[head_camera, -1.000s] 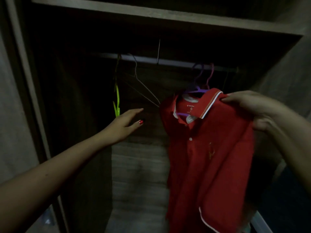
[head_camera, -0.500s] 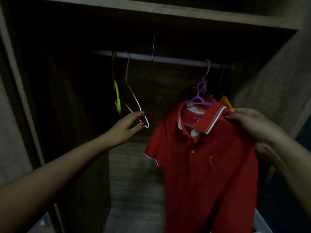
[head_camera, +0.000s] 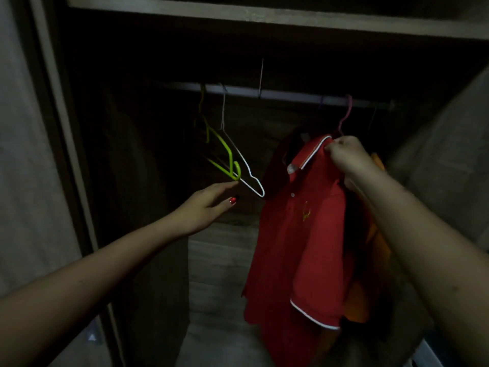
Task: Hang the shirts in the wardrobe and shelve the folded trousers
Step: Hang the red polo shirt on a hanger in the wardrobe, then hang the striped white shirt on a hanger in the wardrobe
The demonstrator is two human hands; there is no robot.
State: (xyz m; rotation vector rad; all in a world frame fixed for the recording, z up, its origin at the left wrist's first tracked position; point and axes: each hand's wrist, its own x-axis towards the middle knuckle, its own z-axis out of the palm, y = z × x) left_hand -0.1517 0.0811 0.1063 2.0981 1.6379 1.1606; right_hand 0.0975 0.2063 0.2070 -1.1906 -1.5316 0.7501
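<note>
My right grip (head_camera: 344,157) pinches the white-edged collar of the red short-sleeved polo shirt (head_camera: 299,234), which hangs at the right of the dark wooden wardrobe (head_camera: 60,128), apparently from a pink hanger hook (head_camera: 348,107) on the metal rail (head_camera: 285,92). My left grip (head_camera: 209,205) is uncurled, its fingertips touching the lime-green plastic hanger (head_camera: 221,144) beside the white wire hanger (head_camera: 243,162). I'd confirm the hook is seated, release the collar gently, then lift off one empty hanger only.

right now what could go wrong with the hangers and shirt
The left hand only touches the ends of the green hanger and white hanger, which overlap; pulling one may drag the other off the rail. The right hand pinches the red shirt by its collar alone; a tug could slip it loose.
</note>
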